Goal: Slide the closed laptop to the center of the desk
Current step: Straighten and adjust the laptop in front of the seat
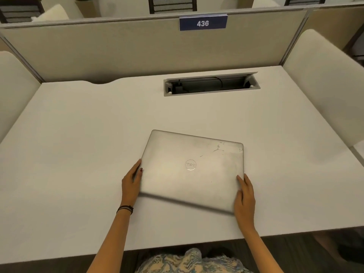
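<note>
The laptop [192,170] sits crooked near the tabletop [78,134] middle. Left hand [131,183] and right hand [245,196] press its sides, fingers together. Straightening is left.

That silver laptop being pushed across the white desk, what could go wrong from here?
1. The closed silver laptop lies skewed, and the left hand and right hand only press its side edges, so it could twist further or slip out.
2. Pushed too far, it might reach the open cable tray set into the white desk.
</note>
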`<state>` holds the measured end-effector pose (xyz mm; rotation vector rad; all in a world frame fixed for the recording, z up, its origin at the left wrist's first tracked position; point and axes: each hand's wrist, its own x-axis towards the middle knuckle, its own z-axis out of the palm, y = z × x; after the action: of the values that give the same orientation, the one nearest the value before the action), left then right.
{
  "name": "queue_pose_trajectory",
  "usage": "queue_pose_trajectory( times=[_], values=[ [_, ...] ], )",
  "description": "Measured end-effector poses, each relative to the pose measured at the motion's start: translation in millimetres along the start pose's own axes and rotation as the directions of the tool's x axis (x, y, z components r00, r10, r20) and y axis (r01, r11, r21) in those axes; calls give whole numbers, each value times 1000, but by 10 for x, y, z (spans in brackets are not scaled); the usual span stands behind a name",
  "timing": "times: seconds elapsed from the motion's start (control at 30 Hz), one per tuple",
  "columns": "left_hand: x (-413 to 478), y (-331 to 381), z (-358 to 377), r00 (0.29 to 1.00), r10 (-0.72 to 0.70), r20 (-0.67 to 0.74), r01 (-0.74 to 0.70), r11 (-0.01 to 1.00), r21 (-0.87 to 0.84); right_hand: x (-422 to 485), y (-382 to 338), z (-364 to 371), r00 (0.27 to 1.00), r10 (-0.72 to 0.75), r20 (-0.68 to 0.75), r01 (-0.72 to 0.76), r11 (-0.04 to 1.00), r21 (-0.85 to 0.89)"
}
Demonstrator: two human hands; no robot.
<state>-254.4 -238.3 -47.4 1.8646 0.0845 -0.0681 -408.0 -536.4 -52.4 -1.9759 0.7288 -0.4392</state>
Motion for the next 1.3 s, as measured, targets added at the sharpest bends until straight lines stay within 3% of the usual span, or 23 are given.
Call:
queue_pose_trajectory(
  times=[0.3, 0.6, 1.0, 1.13, 1.3],
  values=[
    [-15, 25, 17, 997, 32, -75, -30, 999, 25, 12, -58, 32, 994, 54, -95, -48, 996, 70],
    [13, -24, 19, 993, 109, -41, -106, 993, 59, 76, -120, 74, 993, 49, -104, -31, 985, 170],
    [140, -18, 8, 987, 140, -75, -131, 985, 114, 292, -209, 146, 999, -39, -18, 40, 998, 51],
    [132, -1, 9, 991, 112, -70, -103, 988, 116, 312, -194, 136, 1000, -4, 5, 3, 995, 96],
    [123, 16, 2, 995, 82, -61, -75, 991, 108, 359, -203, 120, 989, 145, -5, -139, 958, 251]
  ],
)
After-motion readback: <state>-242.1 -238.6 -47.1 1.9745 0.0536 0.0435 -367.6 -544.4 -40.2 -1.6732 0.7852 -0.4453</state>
